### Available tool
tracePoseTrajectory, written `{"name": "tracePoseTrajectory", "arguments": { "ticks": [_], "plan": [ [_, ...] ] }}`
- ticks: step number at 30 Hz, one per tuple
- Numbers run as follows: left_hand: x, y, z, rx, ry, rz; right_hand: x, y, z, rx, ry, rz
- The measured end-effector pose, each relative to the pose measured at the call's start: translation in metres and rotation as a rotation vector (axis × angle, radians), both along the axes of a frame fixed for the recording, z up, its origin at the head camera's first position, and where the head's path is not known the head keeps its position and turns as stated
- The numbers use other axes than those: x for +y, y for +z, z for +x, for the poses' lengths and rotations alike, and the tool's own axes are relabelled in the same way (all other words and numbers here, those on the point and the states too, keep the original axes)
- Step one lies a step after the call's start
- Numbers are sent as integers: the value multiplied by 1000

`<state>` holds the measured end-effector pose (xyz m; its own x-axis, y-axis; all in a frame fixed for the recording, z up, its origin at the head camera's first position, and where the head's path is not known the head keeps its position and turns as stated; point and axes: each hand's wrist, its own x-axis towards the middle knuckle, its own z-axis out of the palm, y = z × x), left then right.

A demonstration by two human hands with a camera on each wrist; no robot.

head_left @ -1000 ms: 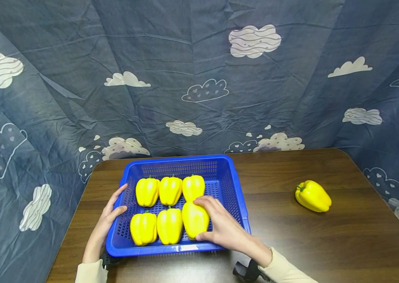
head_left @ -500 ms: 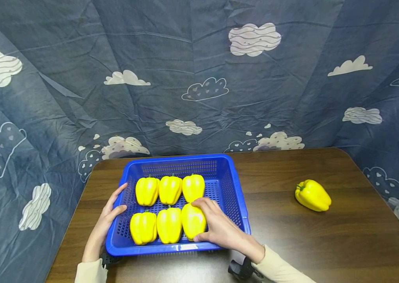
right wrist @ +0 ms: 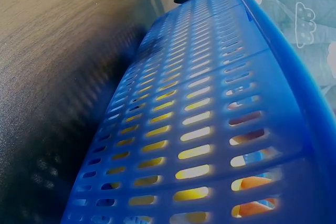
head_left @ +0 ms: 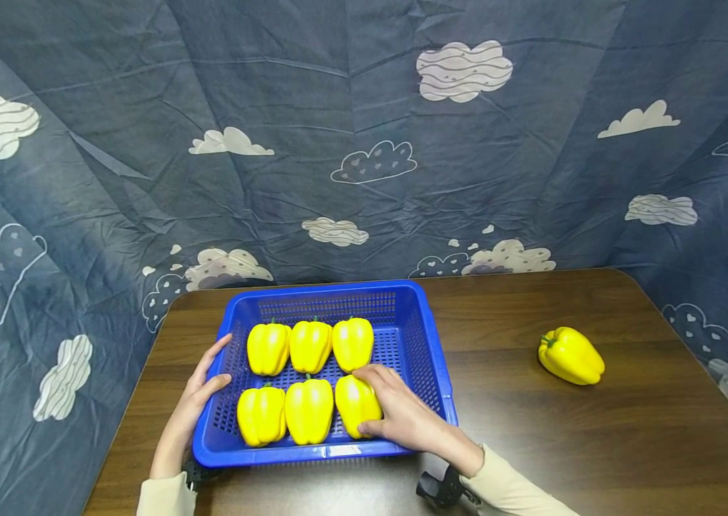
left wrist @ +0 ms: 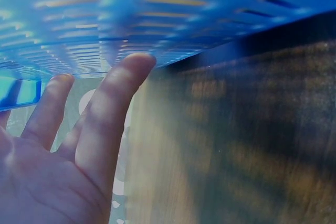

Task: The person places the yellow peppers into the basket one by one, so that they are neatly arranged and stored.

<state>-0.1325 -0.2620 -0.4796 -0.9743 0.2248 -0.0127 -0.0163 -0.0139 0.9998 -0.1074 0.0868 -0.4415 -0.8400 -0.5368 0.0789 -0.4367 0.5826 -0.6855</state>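
Note:
A blue plastic basket (head_left: 435, 344) with slotted walls holds two rows of yellow bell peppers. My right hand (head_left: 405, 416) reaches over its front right part and grips the front row's rightmost bell pepper (head_left: 356, 405), fingers at its far end and thumb at its near end. In the right wrist view, the basket wall (right wrist: 199, 77) mostly hides that hand; bits of finger show through the slots. My left hand (head_left: 193, 398) holds the basket's left side, its thumb at the rim. In the left wrist view, its fingers (left wrist: 107, 119) lie against the slotted outer wall.
Another yellow bell pepper (head_left: 570, 356) lies on its side on the brown wooden table (head_left: 532, 444), right of the basket. A dark blue curtain (head_left: 377, 93) with cloud prints hangs behind the table and at both sides.
The right hand has lowered the bell pepper into the front row, first moving it left, then slightly right, and its tilt has changed a little. The left hand has stayed at the basket.

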Motion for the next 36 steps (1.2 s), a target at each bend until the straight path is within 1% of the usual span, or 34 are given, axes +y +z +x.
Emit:
{"name": "tracePoseTrajectory", "arguments": {
  "ticks": [10,17,24,31,36],
  "plan": [
    [0,1,1,-18,9,-11,5,4,1,26,-49,-47],
    [0,2,1,-18,4,-3,14,12,-1,77,-76,-66],
    [0,2,1,-28,10,-15,27,18,-4,89,-96,-101],
    [0,2,1,-24,15,-20,44,23,-7,79,-116,-183],
    [1,2,1,-19,14,-16,60,27,-10,80,-164,-216]
  ]
}}
